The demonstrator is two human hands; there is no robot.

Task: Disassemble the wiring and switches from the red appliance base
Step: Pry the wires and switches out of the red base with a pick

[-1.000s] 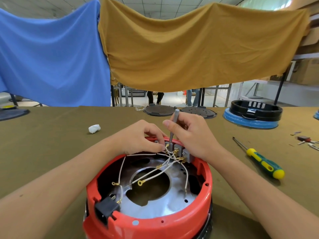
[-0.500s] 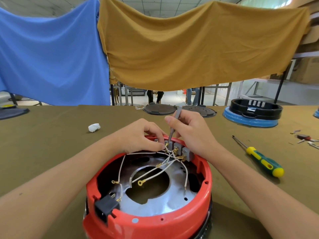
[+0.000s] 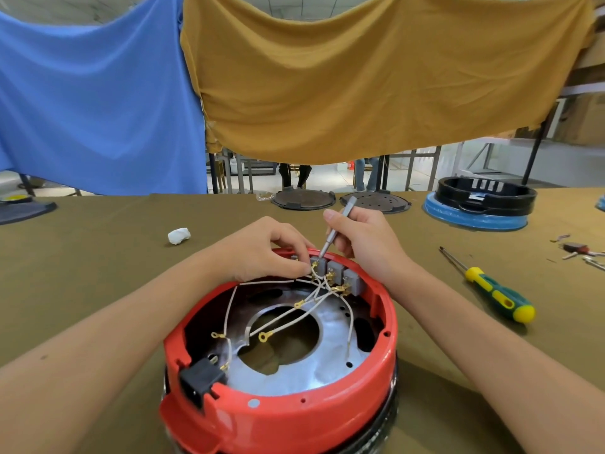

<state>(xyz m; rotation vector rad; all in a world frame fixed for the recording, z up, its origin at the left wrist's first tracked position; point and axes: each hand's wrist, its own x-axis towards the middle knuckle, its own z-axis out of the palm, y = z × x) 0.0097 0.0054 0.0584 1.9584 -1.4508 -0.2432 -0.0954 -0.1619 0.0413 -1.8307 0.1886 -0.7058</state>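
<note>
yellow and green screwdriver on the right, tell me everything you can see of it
The yellow and green screwdriver lies flat on the olive table cover, to the right of the red appliance base, past the right forearm. It has a thin dark metal shaft with the tip pointing away and left, and a thick plastic-looking handle banded in yellow and green, ending in a rounded yellow cap nearest the camera. No hand touches it; it lies apart from the small parts further right.

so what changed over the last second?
The right hand tilted the grey metal tool it grips, top leaning further right, tip now at the leftmost grey switch. The left hand keeps pinching beside that switch. Red base, white wires and screwdriver unchanged.
</note>
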